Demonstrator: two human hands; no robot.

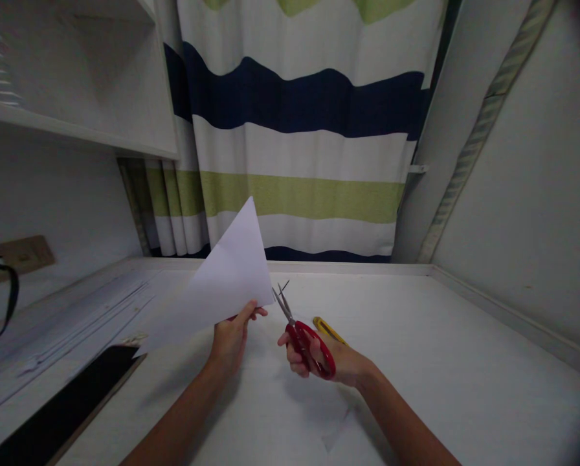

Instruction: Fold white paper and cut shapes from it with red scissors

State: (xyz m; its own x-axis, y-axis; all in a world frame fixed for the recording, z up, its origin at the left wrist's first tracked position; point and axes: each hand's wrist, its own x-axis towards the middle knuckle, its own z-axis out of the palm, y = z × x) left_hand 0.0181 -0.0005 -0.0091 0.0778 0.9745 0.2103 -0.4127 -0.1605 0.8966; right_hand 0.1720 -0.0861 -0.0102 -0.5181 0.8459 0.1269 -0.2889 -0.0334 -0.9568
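My left hand point(234, 333) pinches the lower edge of a white sheet of paper point(226, 272), which stands up at a slant with one corner pointing to the curtain. Something dark red shows a little behind the fingers, too small to make out. In my right hand point(302, 356) is a pair of scissors point(297, 330) with red handles, fingers through the loops. The blades are slightly apart and point up and left, close to the paper's right corner but not seen cutting it. Beyond my right hand lies a yellow utility knife point(329, 330), partly hidden by it.
A white table point(465, 362) spreads below, with a small paper scrap point(336, 433) near the front. On the left lies a long black flat object point(71, 401). A striped curtain point(300, 155) hangs behind, under a white shelf point(76, 129) at upper left. A black cable point(13, 291) hangs at the left edge.
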